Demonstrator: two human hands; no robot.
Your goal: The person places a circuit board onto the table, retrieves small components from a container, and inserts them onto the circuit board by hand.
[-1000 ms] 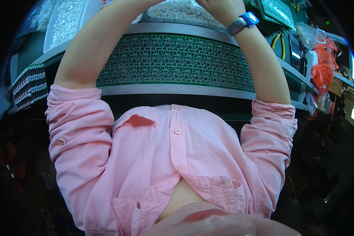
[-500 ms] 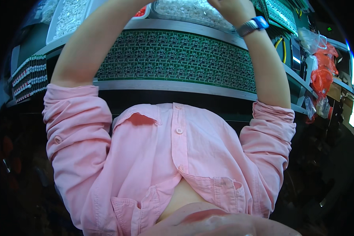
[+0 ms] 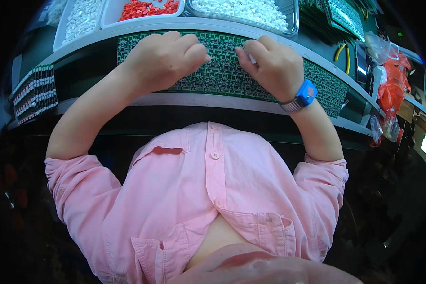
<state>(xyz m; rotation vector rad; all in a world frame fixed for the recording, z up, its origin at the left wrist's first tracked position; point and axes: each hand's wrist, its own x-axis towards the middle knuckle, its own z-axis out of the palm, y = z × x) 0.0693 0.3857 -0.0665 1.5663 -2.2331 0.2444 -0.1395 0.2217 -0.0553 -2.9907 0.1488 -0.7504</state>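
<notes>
A long green circuit board panel (image 3: 220,78), covered in rows of small parts, lies in front of me. Over its left half is my left hand (image 3: 168,59), fingers curled in; whatever it may hold is hidden. My right hand (image 3: 274,66), with a blue-tagged wrist strap (image 3: 304,96), is closed above the panel's right half. A small white piece (image 3: 253,59) shows between its thumb and fingers. Behind the hands stand a white tray of red connectors (image 3: 149,8) and a clear box of white connectors (image 3: 241,12).
Another white tray (image 3: 80,21) holds white pieces at the far left. Stacked board strips (image 3: 35,94) stand at the left. Green boards (image 3: 343,19), yellow-handled pliers (image 3: 341,57) and orange bags (image 3: 390,85) are at the right. A metal rail (image 3: 199,99) runs along the near side.
Both hands have come back from the containers toward me and are now over the circuit board panel. The red connectors and the clear box are now in fuller view.
</notes>
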